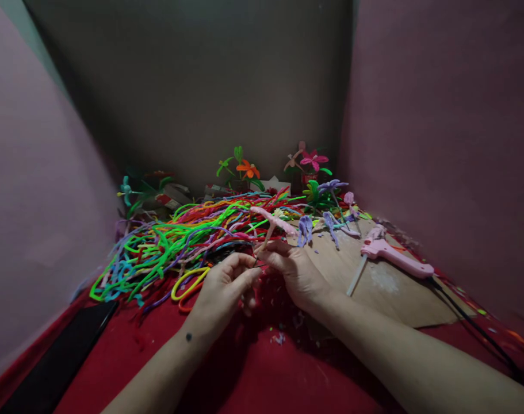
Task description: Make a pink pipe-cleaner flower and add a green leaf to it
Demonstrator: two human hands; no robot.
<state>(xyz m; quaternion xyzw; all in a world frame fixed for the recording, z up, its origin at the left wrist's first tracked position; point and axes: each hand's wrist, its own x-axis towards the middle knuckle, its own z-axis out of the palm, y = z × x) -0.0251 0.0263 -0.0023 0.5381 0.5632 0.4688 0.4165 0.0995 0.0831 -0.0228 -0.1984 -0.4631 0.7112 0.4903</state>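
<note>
My right hand [298,276] is closed in a pinch around the stem of a pale pink pipe-cleaner flower [275,219], whose petals spread above the fingers. Close beside it, my left hand [227,284] has thumb and forefinger pressed together on a thin dark strand [260,265] that runs toward the right fingertips. Whether that strand is wire or a pipe cleaner, I cannot make out. Purple pipe-cleaner petals [305,231] lie just beyond my right hand. Behind my left hand spreads a large heap of colourful pipe cleaners [158,253].
A pink glue gun [393,257] with its black cord rests on a brown board [400,299] at right. Finished flowers, including an orange one [248,168] and a pink one [314,160], stand at the back. A black flat object [63,359] lies left on the red cloth [262,385].
</note>
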